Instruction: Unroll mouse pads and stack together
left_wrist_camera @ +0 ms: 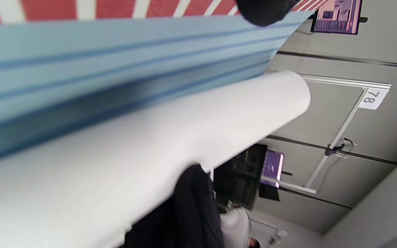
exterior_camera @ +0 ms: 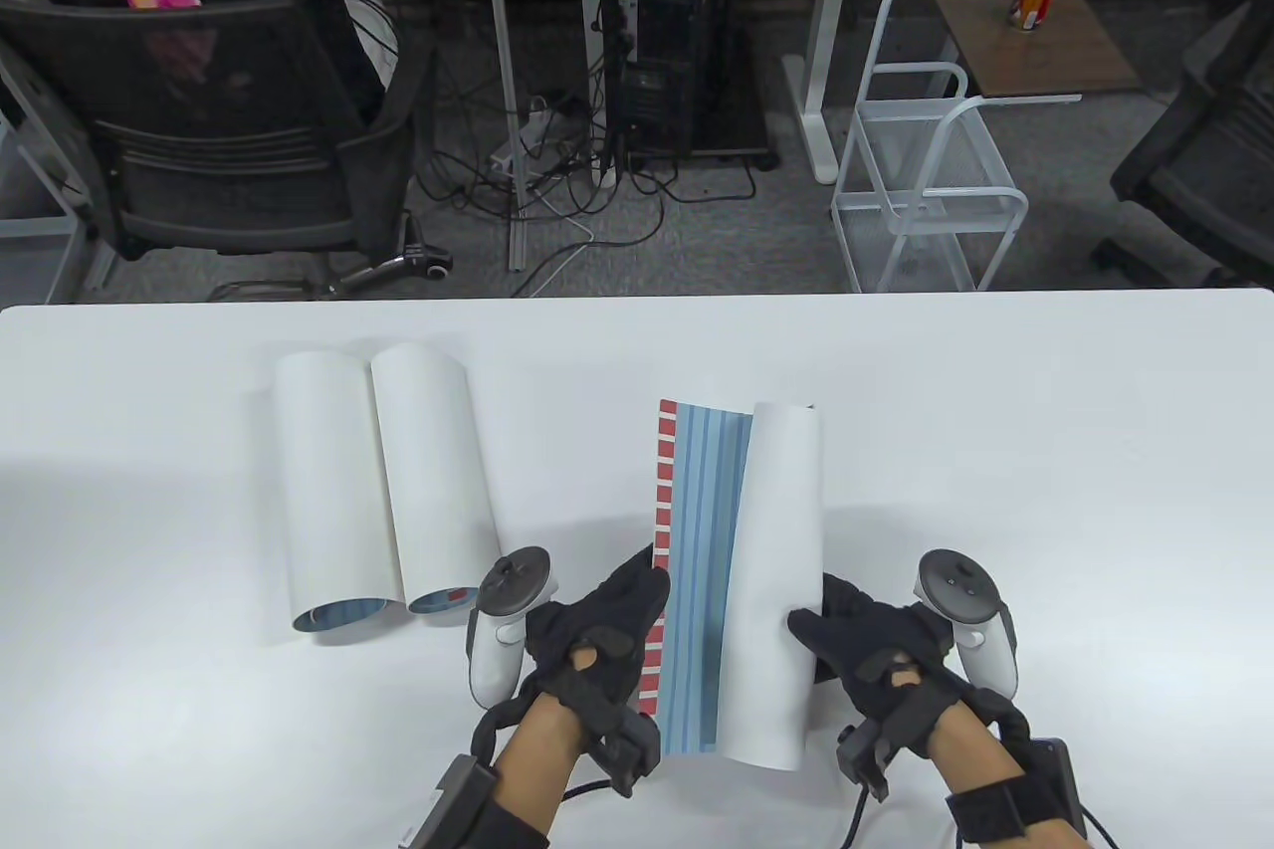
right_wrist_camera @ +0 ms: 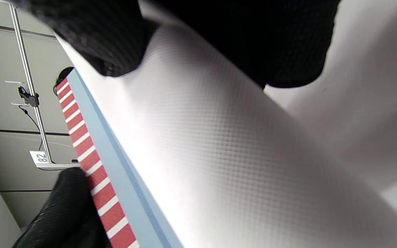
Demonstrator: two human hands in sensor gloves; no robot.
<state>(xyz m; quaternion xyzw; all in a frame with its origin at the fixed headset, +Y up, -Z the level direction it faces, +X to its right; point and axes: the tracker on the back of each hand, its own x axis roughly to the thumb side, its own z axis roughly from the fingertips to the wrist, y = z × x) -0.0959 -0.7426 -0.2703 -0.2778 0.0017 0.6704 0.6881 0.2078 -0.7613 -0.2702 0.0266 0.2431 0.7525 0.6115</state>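
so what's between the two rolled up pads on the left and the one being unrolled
In the table view, only bare white table lies between the two rolled pads and the half-unrolled pad; the left hand sits at that gap's near end.

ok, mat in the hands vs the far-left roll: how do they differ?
The held mat is half open, blue stripes and red-white edge showing; the far-left roll is fully rolled, print visible only at its end. The left hand and right hand grip the held mat; the far-left roll lies untouched. Both have white backs.
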